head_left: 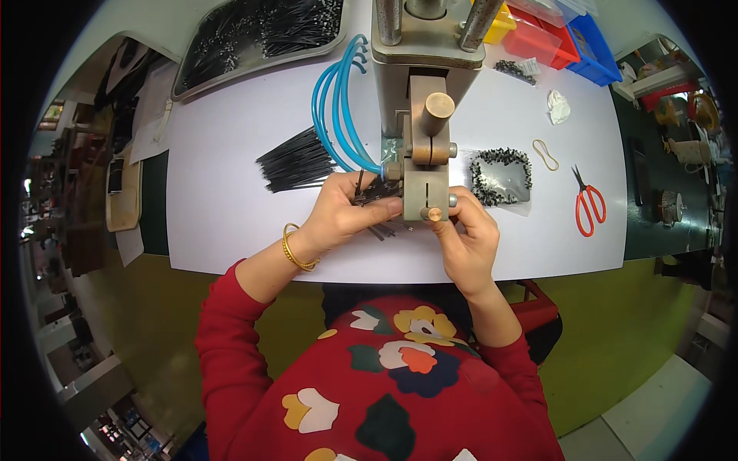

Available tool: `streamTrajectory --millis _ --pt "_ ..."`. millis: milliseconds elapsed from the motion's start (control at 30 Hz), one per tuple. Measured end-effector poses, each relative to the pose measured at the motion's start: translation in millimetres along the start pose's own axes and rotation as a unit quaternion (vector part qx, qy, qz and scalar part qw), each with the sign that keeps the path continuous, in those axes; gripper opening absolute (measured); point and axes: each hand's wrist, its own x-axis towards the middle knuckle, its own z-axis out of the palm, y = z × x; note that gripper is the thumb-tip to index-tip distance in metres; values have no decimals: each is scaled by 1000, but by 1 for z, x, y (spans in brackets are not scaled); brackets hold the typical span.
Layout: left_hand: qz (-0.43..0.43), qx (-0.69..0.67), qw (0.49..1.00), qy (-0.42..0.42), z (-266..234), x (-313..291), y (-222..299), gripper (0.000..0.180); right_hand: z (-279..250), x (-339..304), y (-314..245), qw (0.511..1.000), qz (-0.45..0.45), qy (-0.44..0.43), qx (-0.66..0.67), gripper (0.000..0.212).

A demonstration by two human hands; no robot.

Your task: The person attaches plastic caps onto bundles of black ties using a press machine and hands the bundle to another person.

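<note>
Held in the left hand (350,209): a small bunch of thin black strips (377,192), probably cable ties, fingers curled shut around them just left of the press's brass-coloured head (425,165). Long axis of the bunch lying roughly left to right across the worktop (231,192), free ends pointing right, toward the gap at the foot of the head. A few loose strips (384,229) spread on the worktop under the hand, slanting down to the right.

Right hand (465,234) closed at the lower right of the head, fingertips pinched beside the small round brass pin (435,214); whether anything is held between them, too hidden to tell.

Progress, judged from the stock: a fanned pile of straight black strips (296,161) waiting just beyond the left hand, long axes also running left to right. A large tray of black pieces (254,34) at the far left and a small clear tray of tiny black parts (503,177) just right of the head, both well filled. Seemingly much left to feed, work somewhere in mid-run.

Further out: blue air hoses (338,107) looping from the press, a rubber band (545,154), red-handled scissors (590,206), and coloured bins (565,34) at the far right edge.
</note>
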Motion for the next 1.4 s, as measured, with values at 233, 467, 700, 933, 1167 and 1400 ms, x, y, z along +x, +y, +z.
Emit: streamTrajectory --millis 233,467,700,933,1167,1400 --pt "-25 8 999 -20 4 1 3 22 -17 -5 -2 931 251 -12 267 5" --pt "-37 9 999 -16 2 0 -1 18 -25 -5 5 848 307 -58 429 8" --pt "-43 20 999 4 2 -1 -1 16 -30 -5 11 796 302 -100 515 10" --pt "-43 2 999 -2 9 1 4 18 -37 -12 15 709 275 -149 633 15" --pt "-66 -48 997 -3 3 -3 5 19 -42 -11 -9 849 210 -235 423 11" --pt "-91 23 996 1 2 -6 8 17 -103 -9 2 986 23 -17 -166 4"
